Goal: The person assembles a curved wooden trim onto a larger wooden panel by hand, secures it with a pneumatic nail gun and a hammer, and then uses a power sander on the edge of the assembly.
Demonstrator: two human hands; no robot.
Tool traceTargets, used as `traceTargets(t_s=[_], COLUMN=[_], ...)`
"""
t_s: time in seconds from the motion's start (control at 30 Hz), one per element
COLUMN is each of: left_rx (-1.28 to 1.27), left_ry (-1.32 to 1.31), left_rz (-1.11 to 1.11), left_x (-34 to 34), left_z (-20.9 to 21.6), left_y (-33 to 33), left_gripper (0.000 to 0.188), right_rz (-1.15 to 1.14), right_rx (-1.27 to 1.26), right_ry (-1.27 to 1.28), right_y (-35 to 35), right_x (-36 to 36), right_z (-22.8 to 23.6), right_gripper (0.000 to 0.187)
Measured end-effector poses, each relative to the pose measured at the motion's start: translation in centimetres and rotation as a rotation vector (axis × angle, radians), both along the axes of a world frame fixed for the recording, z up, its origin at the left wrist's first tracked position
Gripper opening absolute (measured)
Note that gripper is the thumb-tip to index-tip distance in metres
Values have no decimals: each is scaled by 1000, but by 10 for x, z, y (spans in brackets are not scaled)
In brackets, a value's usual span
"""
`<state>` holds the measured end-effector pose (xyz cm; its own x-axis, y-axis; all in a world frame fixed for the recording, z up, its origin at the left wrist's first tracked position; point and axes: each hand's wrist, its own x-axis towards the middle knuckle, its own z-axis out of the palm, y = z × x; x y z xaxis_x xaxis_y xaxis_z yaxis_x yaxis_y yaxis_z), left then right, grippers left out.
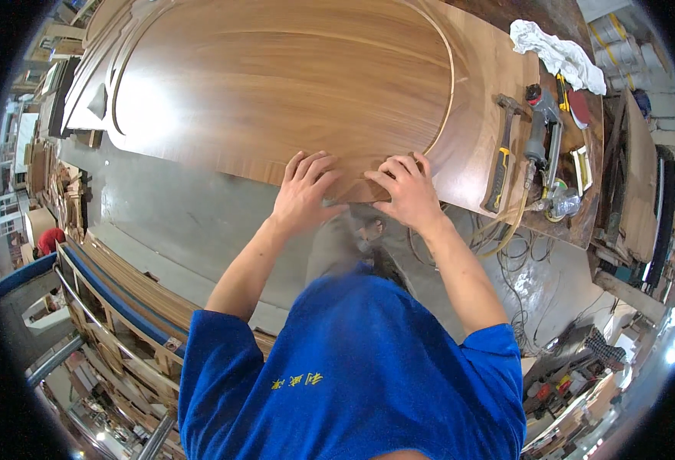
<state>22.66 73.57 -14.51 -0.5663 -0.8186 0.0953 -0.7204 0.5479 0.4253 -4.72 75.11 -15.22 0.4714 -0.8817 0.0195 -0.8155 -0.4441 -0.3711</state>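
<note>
A large brown wood-grain panel [299, 69] lies across the bench, with a thin curved strip [451, 61] running round its rounded outline. My left hand [304, 195] is at the panel's near edge, its fingers bent over the top and its thumb pointing inward along the edge. A short way to the right, my right hand [408, 192] holds the same edge, fingers on the top face and thumb low toward the left one. Between the hands the wood looks darker and slightly blurred. The undersides of the fingers are hidden.
On the bench's right lie a hammer [502, 153], a grey air-powered tool [538, 126], a white cloth [556, 54] and a clear-cupped tool [563, 203]. Hoses and cables [517, 268] trail to the floor. A rack of boards [130, 291] stands at left.
</note>
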Motion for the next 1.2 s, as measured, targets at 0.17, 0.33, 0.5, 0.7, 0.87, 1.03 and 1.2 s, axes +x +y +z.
traceTargets(t_s=[0.17, 0.33, 0.5, 0.7, 0.87, 1.03, 1.2], left_rx=[-48, -101, -148, -128, -82, -90, -89], left_ry=[21, 35, 86, 28, -16, -15, -33], left_rz=[32, -12, -11, -48, -42, -58, -64], left_x=[4, -7, -4, -11, -17, -16, -17], left_z=[-9, -10, -22, -7, -5, -11, -13], left_y=[3, -4, -1, -1, 0, 0, -1], left_gripper=[61, 59, 60, 60, 58, 58, 59], right_rz=[21, 5, -26, -153, -331, -446, -736], right_rx=[-12, 6, 37, 19, -109, -186, -206], right_ry=[5, 71, 78, 12, -112, -217, -483], right_y=[-2, 0, 3, 25, 53, 71, 90], right_x=[5, -1, 0, 2, 10, 18, 24], right_z=[3, 9, 9, -1, -13, -24, -34], right_gripper=[60, 59, 60, 62, 62, 60, 66])
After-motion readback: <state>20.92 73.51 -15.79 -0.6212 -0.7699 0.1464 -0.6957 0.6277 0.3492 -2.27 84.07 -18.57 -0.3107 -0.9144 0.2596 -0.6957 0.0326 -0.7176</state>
